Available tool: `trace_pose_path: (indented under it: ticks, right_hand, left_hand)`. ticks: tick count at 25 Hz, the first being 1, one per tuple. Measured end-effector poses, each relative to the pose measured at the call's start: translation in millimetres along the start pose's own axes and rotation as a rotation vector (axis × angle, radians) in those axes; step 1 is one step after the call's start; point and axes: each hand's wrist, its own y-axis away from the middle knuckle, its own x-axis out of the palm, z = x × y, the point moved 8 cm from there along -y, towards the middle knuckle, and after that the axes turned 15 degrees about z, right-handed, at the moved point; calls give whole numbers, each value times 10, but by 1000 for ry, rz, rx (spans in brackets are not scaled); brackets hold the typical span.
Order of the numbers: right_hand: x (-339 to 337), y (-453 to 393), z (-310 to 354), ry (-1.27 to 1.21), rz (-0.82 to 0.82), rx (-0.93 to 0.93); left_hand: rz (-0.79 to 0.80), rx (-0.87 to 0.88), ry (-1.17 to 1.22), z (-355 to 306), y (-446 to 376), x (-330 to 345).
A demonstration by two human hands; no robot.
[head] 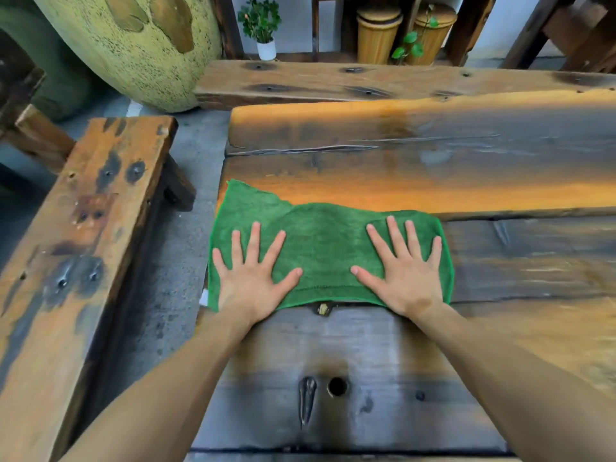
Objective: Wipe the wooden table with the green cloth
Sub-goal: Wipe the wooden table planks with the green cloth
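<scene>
While green cloth (330, 251) lies spread flat at worktop (433, 181) left end, left hand (248, 281) and right hand (405, 278) press it, fingers splayed, grip released. Most planks rightward likely unwiped.

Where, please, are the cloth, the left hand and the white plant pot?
cloth (323, 241), head view, its bare middle between the hands
left hand (253, 278), head view, its back
plant pot (266, 50), head view, its front wall
</scene>
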Motion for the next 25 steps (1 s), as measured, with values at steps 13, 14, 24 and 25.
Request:
trace_pose_path:
  ticks: [13, 14, 24, 25]
  right_hand:
    - [872, 1806, 47, 0, -39, -101]
    - [944, 1931, 42, 7, -34, -109]
    - [1497, 3061, 7, -12, -56, -95]
    - [1550, 3157, 9, -7, -46, -83]
  left_hand:
    - [-76, -39, 16, 28, 1937, 1139]
    - [-87, -37, 20, 27, 2063, 1221]
    - [-70, -4, 40, 19, 3060, 1778]
    - [-75, 6, 43, 29, 3152, 1824]
